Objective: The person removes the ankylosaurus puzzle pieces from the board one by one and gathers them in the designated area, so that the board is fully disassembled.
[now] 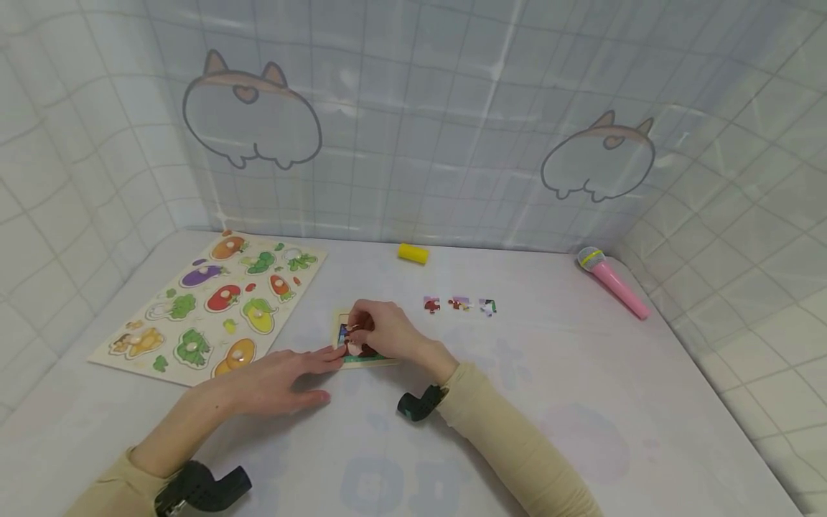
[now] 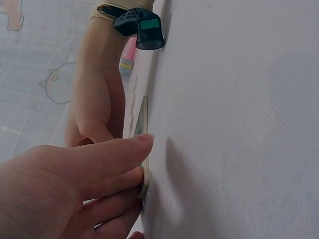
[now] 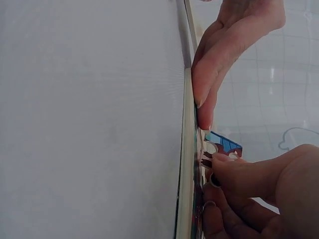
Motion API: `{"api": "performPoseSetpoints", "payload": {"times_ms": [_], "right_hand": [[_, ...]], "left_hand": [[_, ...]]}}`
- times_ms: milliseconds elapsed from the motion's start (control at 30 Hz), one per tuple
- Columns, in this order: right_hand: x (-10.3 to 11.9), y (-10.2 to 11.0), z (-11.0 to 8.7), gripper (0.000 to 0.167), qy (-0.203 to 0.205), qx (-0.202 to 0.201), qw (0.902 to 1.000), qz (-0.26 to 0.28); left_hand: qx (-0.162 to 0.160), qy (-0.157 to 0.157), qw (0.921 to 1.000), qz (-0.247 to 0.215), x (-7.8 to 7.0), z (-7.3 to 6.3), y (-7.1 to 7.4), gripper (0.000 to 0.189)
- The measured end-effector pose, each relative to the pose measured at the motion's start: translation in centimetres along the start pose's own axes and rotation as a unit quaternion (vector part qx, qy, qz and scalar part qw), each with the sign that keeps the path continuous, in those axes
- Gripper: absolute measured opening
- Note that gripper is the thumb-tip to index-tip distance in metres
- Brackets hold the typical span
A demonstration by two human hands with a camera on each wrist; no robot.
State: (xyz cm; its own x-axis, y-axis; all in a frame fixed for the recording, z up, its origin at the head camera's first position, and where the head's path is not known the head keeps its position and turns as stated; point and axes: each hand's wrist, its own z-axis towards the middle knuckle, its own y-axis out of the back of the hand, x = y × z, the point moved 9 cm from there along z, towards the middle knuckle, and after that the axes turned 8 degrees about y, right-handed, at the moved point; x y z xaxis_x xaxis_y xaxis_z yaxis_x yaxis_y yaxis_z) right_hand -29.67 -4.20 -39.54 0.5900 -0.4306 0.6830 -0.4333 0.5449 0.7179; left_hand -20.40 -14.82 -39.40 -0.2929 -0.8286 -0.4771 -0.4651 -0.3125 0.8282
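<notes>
A small wooden jigsaw board (image 1: 370, 362) with a green-edged picture lies on the table, mostly covered by the hands. My right hand (image 1: 393, 332) is over it, pinching a jigsaw piece (image 3: 229, 144) between thumb and fingers. The piece is blue and brown, and it stands tilted up from the board's surface in the right wrist view. My left hand (image 1: 274, 380) reaches in from the left, its extended fingers touching the board's left edge. The left thumb (image 2: 122, 152) stays apart from the fingers, near the table.
Three loose jigsaw pieces (image 1: 460, 304) lie in a row right of the board. A vegetable peg puzzle (image 1: 213, 323) fills the left side. Behind are a yellow cylinder (image 1: 413, 253) and, at right, a pink toy microphone (image 1: 617, 286). Tile-patterned curtains (image 1: 413, 143) enclose the table.
</notes>
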Motion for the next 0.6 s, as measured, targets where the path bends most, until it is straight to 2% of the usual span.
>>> {"api": "performPoseSetpoints", "payload": {"times_ms": [200,367,600], "right_hand": [[-0.2,0.2,0.1,0.009,-0.001,-0.007,1.0,0.004],[-0.4,0.6,0.0,0.012,-0.008,-0.028,0.9994,0.02],[-0.5,2.1,-1.0,0.012,-0.007,-0.039,0.9979,0.052]], "left_hand": [[-0.005,-0.008,1.0,-0.002,-0.1,-0.1,0.0,0.058],[-0.004,-0.007,1.0,0.0,0.1,0.0,-0.1,0.058],[-0.012,-0.011,0.9999,0.005,0.0,0.0,0.0,0.057]]}}
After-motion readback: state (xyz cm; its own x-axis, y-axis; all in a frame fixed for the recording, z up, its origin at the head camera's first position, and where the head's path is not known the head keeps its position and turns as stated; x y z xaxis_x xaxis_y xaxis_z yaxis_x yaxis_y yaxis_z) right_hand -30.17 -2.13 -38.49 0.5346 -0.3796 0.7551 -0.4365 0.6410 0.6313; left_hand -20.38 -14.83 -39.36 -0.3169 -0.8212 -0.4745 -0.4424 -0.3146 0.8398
